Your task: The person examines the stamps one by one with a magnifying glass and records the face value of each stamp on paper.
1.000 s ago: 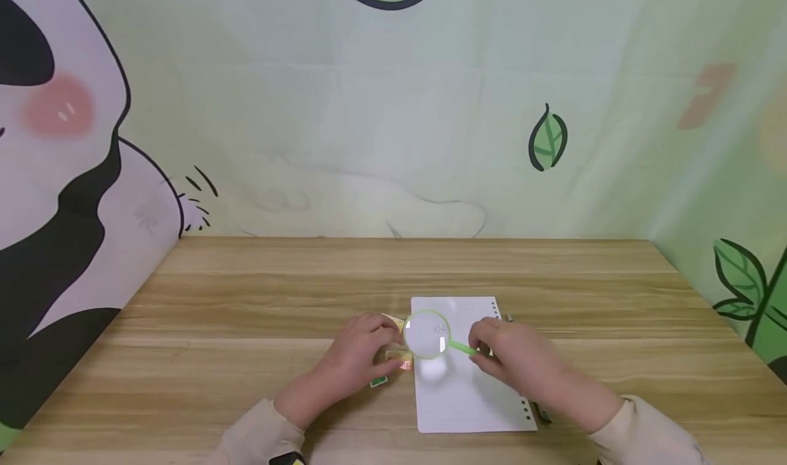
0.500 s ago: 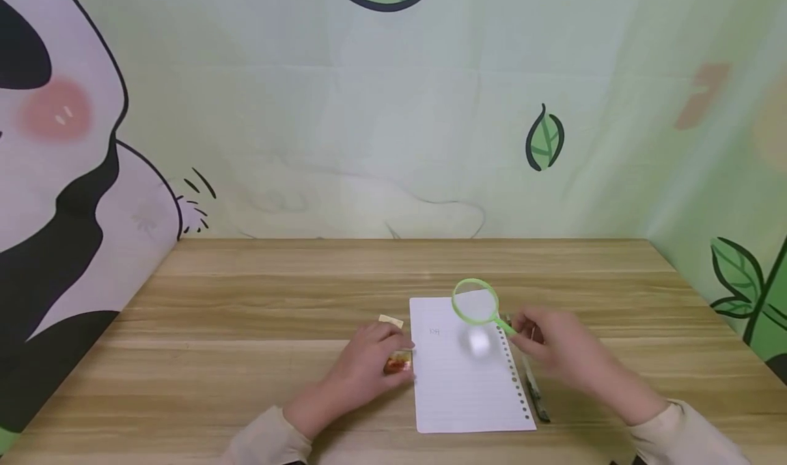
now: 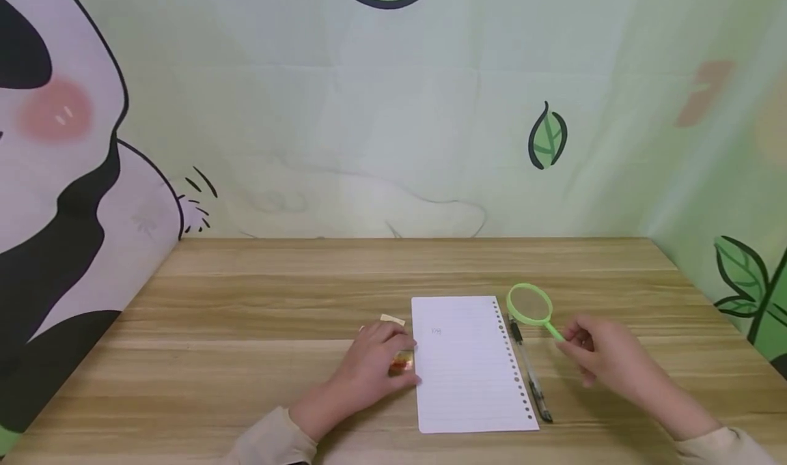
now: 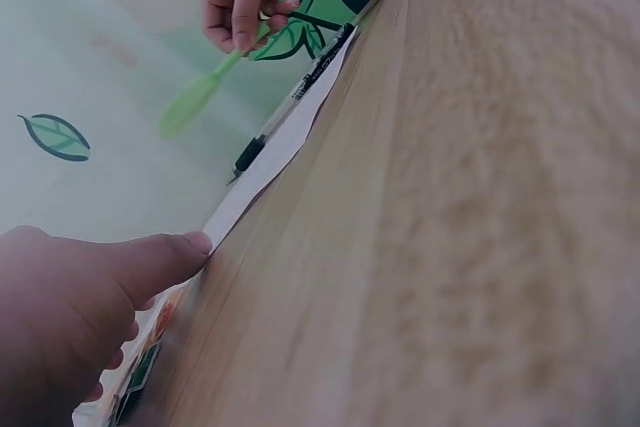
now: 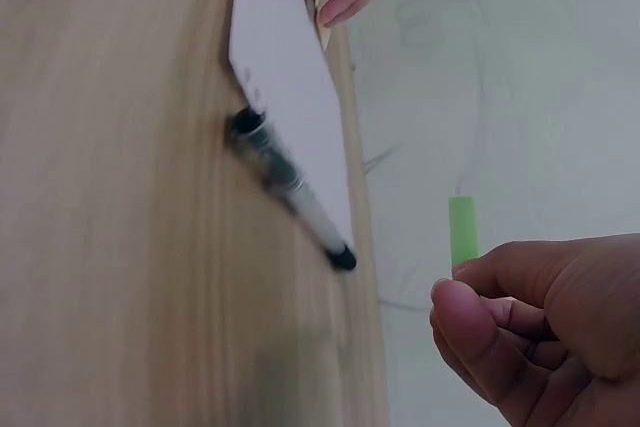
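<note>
My right hand (image 3: 609, 349) pinches the handle of a light green magnifying glass (image 3: 529, 304) between thumb and fingers, holding it up right of the paper. In the right wrist view only a stub of its green handle (image 5: 463, 230) shows. My left hand (image 3: 369, 362) lies with loosely bent fingers at the left edge of a lined, punched sheet of paper (image 3: 467, 376); the thumb tip (image 4: 197, 243) touches that edge. Small faint writing (image 3: 436, 332) marks the sheet's upper left. Beneath the left hand are small colourful pieces, one shiny and reddish (image 3: 401, 363), mostly hidden.
A clear pen with black ends (image 3: 531, 373) lies along the punched right edge of the paper. Behind the left hand a pale yellow slip (image 3: 392, 320) sticks out. The wooden table (image 3: 277, 280) ends at a printed backdrop (image 3: 369, 144).
My right hand has carried the magnifying glass rightward, from over the writing to beyond the paper and pen. The left hand has shifted slightly right, onto the paper's edge.
</note>
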The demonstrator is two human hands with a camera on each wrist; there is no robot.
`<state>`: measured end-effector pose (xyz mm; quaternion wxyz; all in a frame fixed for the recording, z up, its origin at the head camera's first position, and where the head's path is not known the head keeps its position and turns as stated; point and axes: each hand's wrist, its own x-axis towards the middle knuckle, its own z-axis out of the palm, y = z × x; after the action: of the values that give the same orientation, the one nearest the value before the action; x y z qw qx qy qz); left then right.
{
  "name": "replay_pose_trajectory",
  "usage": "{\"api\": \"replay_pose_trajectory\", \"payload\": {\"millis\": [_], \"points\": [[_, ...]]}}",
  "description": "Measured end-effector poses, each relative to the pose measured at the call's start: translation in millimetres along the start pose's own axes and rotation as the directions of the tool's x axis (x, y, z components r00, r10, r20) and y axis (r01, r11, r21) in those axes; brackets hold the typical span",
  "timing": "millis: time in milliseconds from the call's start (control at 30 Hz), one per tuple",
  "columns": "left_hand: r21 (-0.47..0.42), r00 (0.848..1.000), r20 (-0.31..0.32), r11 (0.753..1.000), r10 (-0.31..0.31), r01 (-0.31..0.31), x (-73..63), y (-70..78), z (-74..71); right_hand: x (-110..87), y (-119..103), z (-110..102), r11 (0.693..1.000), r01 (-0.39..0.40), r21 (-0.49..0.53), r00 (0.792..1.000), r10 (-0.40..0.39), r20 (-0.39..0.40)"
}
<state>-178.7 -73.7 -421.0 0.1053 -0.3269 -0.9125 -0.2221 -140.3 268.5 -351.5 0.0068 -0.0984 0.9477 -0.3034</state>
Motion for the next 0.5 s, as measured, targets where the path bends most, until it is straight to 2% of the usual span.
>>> {"api": "replay_pose_trajectory", "payload": {"millis": [267, 500], "points": [[0.022, 1.000, 0.015, 1.000, 0.008, -0.009, 1.7, 1.4, -1.3, -10.0, 23, 1, 0.996, -0.091, 0.001, 0.996, 0.091, -0.001], [0.043, 0.999, 0.027, 0.998, 0.038, -0.040, 0.9, 1.0, 0.4, -10.6, 35, 4, 0.991, -0.128, -0.025, 0.992, 0.128, 0.007]]}}
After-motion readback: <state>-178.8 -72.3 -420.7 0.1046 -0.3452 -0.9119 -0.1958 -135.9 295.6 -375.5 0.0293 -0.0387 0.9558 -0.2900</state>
